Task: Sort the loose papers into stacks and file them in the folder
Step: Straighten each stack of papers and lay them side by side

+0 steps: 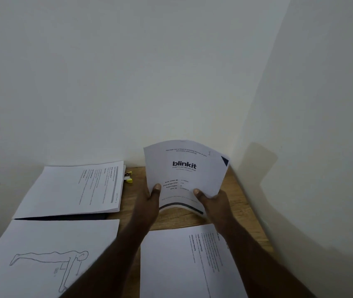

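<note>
Holding one bundle of papers upright above the wooden desk; left hand and right hand each grip a lower corner, thumbs on the printed face, remaining fingers hidden behind; top sheet reads "blinkit"; lower edge bows upward between the two thumbs.

Item, text stack: well left of the left-hand fingers, lying on something dark, possibly the folder, though that cannot be confirmed.
Item, drawing sheet: nearer the person, below that stack, figure in outline.
Item, text pages: just under the right forearm.
Item, small yellow object: just beyond the text stack's far corner; kind unclear.

Step judged: squaring the bundle; advice: loosen both grips slightly so sheets slide; tap the lower edge flat on bare desk between the thumbs; keep thumbs low to avoid creasing; then lay it with matching pages.
</note>
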